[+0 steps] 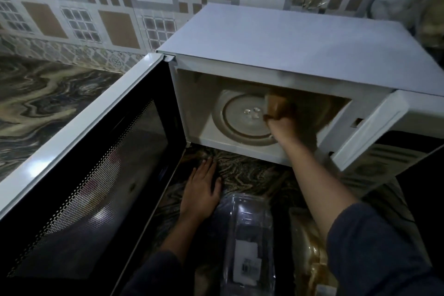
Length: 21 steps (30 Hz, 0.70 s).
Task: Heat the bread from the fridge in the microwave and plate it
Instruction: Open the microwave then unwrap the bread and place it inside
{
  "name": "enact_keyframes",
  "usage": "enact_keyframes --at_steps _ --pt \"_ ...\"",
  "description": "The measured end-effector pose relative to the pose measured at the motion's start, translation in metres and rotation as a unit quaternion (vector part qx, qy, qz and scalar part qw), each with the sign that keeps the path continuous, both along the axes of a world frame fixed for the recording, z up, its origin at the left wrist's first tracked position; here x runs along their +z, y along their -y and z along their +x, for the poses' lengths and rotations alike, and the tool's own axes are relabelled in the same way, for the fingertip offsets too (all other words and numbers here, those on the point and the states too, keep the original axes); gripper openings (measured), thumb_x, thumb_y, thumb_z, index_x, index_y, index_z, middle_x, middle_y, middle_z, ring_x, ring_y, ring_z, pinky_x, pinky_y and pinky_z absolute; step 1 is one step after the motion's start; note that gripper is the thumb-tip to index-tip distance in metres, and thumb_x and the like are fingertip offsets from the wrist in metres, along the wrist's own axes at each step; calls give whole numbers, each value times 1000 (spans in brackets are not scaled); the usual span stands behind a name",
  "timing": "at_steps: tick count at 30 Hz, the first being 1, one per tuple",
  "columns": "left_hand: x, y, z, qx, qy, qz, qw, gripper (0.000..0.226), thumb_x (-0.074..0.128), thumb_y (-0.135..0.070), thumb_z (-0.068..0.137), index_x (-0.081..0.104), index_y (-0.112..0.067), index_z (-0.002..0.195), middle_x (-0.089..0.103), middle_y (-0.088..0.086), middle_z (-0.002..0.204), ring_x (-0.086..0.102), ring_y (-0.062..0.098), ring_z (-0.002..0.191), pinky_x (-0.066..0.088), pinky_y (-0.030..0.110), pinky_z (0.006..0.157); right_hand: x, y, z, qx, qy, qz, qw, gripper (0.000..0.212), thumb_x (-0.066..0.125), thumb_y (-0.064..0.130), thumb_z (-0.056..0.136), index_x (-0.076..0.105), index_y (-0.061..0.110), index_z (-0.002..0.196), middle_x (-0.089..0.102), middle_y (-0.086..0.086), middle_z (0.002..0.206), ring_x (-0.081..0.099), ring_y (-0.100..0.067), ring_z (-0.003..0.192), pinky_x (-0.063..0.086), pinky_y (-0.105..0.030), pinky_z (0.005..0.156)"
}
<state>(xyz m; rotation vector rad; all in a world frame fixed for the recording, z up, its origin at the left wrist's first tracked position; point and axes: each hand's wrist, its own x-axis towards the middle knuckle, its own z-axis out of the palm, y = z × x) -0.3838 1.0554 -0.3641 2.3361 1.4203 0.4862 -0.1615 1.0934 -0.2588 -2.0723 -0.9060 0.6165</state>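
Note:
A white microwave stands on the marbled counter with its door swung open to the left. Inside lies the glass turntable. My right hand reaches into the cavity and grips a brown piece of bread above the turntable's right side; the bread is blurred. My left hand rests flat with straight fingers on the counter just in front of the microwave, holding nothing.
A clear plastic container with a label lies on the counter near my body. A bag of bread sits to its right. Tiled wall behind. The open door blocks the left side.

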Motion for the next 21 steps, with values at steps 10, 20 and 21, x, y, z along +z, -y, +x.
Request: enact_keyframes --at_steps 10,20,21 --pt "5 61 -32 -29 44 -55 997 48 39 -13 93 38 -5 140 32 15 150 27 26 141 10 25 115 0 157 -67 10 120 98 988 40 59 6 86 49 3 124 52 -13 127 48 -25 120 30 -14 86" --pt "2 158 -89 37 67 -44 996 40 57 -6 83 54 2 122 51 24 123 45 38 116 33 40 104 -26 305 -102 -49 229 70 970 21 56 5 84 60 6 104 60 -14 108 54 -30 104 42 -30 84" --pt "3 169 -89 45 60 -34 997 37 57 -6 83 56 1 119 52 24 119 45 39 112 35 42 100 -29 314 -104 -48 247 60 966 21 56 6 83 61 6 103 60 -13 107 55 -30 103 44 -33 84"
